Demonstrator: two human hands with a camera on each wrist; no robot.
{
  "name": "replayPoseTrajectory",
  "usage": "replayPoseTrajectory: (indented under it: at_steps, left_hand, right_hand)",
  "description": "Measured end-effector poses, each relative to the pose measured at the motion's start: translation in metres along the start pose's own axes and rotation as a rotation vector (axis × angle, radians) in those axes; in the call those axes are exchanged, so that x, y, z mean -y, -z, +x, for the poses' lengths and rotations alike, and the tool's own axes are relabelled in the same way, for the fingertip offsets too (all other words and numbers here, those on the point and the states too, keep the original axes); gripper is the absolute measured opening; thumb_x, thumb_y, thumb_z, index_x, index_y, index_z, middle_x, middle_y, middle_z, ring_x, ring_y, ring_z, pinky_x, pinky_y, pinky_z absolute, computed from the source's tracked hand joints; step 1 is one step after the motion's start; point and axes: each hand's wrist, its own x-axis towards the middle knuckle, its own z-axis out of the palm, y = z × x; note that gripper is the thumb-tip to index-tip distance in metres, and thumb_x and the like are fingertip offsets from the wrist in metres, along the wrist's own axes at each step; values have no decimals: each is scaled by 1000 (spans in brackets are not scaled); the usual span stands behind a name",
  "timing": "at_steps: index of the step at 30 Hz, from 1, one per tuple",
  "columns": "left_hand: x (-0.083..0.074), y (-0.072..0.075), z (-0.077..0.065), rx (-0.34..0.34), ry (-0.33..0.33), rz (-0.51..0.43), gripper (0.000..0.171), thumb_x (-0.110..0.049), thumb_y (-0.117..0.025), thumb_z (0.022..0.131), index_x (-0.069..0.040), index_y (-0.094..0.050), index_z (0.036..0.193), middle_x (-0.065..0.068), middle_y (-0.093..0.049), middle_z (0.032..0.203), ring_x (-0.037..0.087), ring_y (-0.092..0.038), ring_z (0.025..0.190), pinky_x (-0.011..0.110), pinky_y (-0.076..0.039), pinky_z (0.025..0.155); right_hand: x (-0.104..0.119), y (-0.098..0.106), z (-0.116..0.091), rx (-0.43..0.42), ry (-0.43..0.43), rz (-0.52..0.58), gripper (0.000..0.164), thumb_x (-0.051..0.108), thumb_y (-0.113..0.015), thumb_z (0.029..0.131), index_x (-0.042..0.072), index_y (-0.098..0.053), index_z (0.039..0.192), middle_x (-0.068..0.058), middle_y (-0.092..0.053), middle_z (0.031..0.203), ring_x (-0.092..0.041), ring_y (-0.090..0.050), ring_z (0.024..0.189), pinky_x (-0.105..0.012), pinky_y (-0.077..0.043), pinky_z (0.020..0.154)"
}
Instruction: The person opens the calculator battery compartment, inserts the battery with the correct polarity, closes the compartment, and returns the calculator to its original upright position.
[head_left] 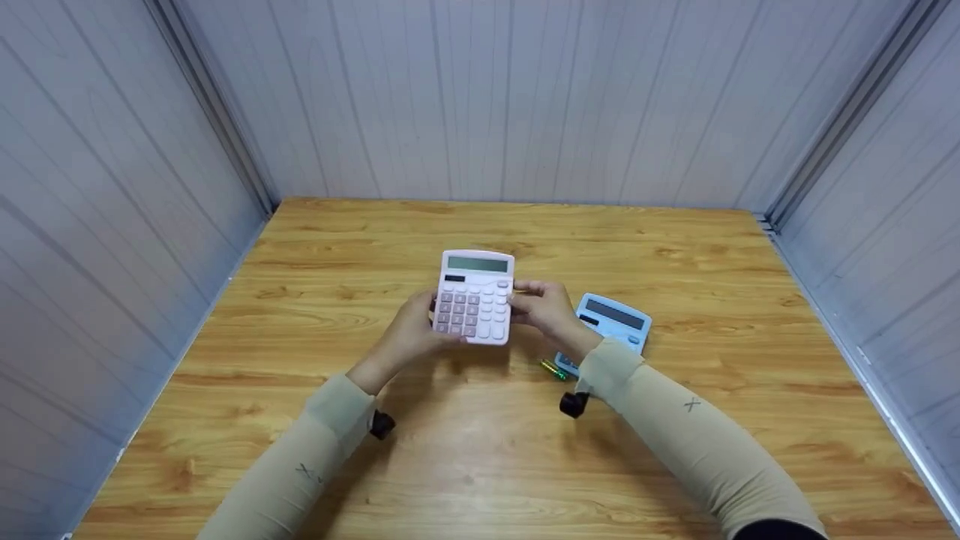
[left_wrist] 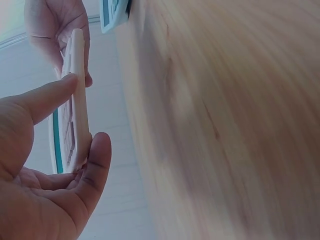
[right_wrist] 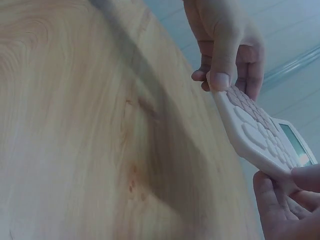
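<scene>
A pale pink calculator [head_left: 491, 304] is held up above the table, its keys and display facing the head camera. My left hand [head_left: 412, 326] grips its lower left side, thumb on the front edge and fingers behind, as the left wrist view shows the calculator [left_wrist: 77, 107] edge-on. On the opposite side my right hand [head_left: 546, 307] pinches the right edge between thumb and fingers; in the right wrist view this hand [right_wrist: 290, 210] is partly cut off by the frame. A blue calculator [head_left: 615, 313] lies on the table, partly covered by the right forearm.
Small green-and-gold batteries [head_left: 553, 369] lie beside the blue calculator. The wooden table [head_left: 360, 247] meets white panelled walls [head_left: 480, 97] at the back and sides. Black wrist cameras [head_left: 574, 405] hang under both cuffs.
</scene>
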Motion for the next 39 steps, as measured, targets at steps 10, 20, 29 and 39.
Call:
replayPoseTrajectory:
  at_steps: [10, 20, 29, 39]
  left_hand:
    - [6, 5, -13, 1, 92, 129, 58, -8, -94, 77, -2, -71, 130, 10, -70, 114, 25, -58, 108, 43, -53, 100]
    - [15, 10, -26, 43, 110, 199, 56, -8, -93, 78, -4, -72, 129, 9, -71, 114, 27, -57, 109, 47, -51, 105]
    - [27, 10, -34, 71, 131, 216, 62, -12, -95, 78, -5, -71, 135, 7, -75, 117, 30, -56, 112, 50, -44, 114]
    - [37, 8, -36, 102, 81, 149, 41, -6, -93, 77, -8, -78, 116, 5, -79, 105, 22, -66, 94, 46, -50, 105]
  right_hand:
    - [-13, -15, -1, -9, -40, -47, 30, -6, -62, 103, -11, -67, 132, -16, -73, 113, -23, -75, 91, -38, -68, 88]
    - [-22, -30, -1, -16, -76, -162, 27, -9, -65, 99, -11, -70, 125, -14, -74, 109, -16, -71, 83, -33, -68, 80]
    - [-33, -36, 0, 31, -127, -248, 29, -13, -65, 97, -10, -70, 125, -15, -73, 107, -18, -72, 82, -31, -68, 79]
    - [-38, -41, 3, 63, -132, -306, 36, -13, -63, 94, -11, -70, 129, -15, -74, 109, -18, -71, 85, -30, -67, 77]
